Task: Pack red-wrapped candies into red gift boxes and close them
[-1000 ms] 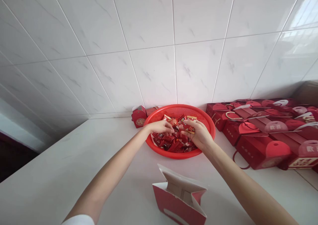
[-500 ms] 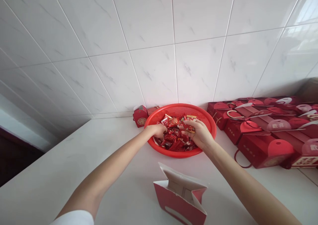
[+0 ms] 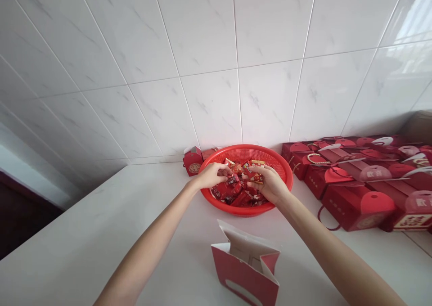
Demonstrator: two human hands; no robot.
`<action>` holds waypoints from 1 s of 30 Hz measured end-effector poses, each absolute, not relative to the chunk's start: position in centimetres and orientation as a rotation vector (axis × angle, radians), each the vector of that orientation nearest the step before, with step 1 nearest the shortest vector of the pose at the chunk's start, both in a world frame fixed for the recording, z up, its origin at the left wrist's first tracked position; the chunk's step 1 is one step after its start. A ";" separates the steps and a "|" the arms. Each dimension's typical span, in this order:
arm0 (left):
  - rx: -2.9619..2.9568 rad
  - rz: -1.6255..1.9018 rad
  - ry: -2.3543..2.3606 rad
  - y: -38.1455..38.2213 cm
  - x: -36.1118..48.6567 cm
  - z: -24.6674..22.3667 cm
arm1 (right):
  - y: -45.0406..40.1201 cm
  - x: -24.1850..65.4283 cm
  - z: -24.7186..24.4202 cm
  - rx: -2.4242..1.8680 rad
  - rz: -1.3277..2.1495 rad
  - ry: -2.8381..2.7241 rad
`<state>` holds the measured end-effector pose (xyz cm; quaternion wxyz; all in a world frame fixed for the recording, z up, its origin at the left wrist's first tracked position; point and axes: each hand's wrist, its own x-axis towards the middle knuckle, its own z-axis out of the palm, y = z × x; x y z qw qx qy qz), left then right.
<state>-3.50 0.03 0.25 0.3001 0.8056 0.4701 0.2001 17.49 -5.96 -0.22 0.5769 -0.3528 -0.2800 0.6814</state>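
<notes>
Head view, right hand (image 3: 271, 186): thumb and fingers closed on a red-and-gold wrapped packet (image 3: 258, 177), held over the right part of the basket.
Head view, left hand (image 3: 212, 175): fingers curled toward the thumb over the basket's left part, fingertips at a small dark-red wrapped sweet (image 3: 232, 179); whether they grip it or only touch it, I cannot tell.
Packet handling: likely light, with a thin, slick wrapper; a hold across its flat faces, as here, should suit it better than a corner.
Sweet handling: probably light and firm inside a slippery wrapper; a fingertip pinch around its middle seems enough.
Red plastic mesh basket (image 3: 243, 212): wide and round, holding a loose heap of glossy red wrapped sweets, a few with gold or pale printing.
Open red carton (image 3: 245, 274): upright near the basket, mouth up, pale inside, one side folded inward; its bottom is hidden. The card looks thin and easily creased.
Small red gift box (image 3: 193, 162): just beside the basket, by the tiled wall (image 3: 209, 103).
Red gift boxes (image 3: 357, 207): packed in rows on the right of the white counter (image 3: 151, 234), several with cord handles; contents hidden.
</notes>
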 end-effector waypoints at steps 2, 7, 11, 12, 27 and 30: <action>2.090 0.638 1.190 -0.8 -3.6 0.2 | -6.0 17.5 -0.3 -0.824 1.595 -0.675; 2.008 0.870 1.100 -2.8 -3.1 -0.1 | -5.8 17.5 -0.7 -0.765 1.603 -0.715; 1.947 1.043 1.041 -4.1 -2.3 -0.1 | -6.0 17.4 -0.5 -0.739 1.605 -0.785; 1.929 1.066 1.023 -4.5 -2.3 0.1 | -6.1 17.3 -0.3 -0.732 1.599 -0.803; 2.174 0.560 0.659 -14.4 -4.7 4.6 | -15.0 20.0 7.5 -0.676 1.257 -1.262; 2.172 0.562 0.688 -14.2 -4.3 4.0 | -16.1 20.2 7.7 -0.693 1.225 -1.390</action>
